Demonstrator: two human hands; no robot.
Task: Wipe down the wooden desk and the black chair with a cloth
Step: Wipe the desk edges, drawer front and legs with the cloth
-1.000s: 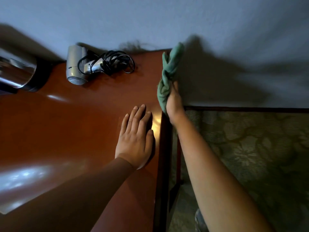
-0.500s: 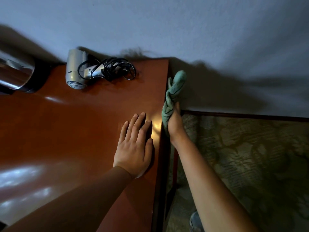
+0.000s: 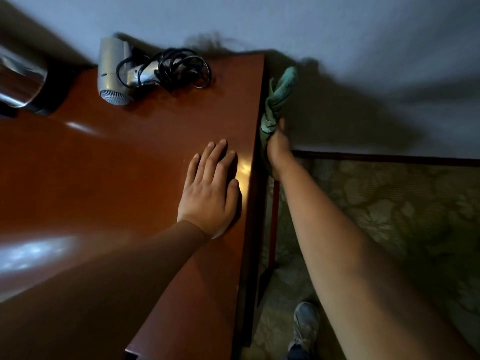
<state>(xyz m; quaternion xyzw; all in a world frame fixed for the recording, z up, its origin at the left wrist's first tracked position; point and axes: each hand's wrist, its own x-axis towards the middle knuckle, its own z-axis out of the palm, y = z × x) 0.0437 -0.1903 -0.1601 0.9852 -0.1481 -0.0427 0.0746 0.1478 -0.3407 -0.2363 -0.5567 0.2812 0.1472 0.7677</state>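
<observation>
The left hand (image 3: 209, 193) is lying flat, fingers straight, on the wooden tabletop (image 3: 130, 162). At its 2 o'clock, the right hand (image 3: 277, 148) is gripping a green cloth (image 3: 278, 100) against the tabletop's right side edge. A hair dryer (image 3: 114, 71) is lying at 11 o'clock.

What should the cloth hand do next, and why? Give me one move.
Probably slide the cloth along the desk's side edge toward the body. The right hand grips it against that edge near the far corner, so the nearer stretch looks unwiped. The left hand lies flat on the top, bracing.
</observation>
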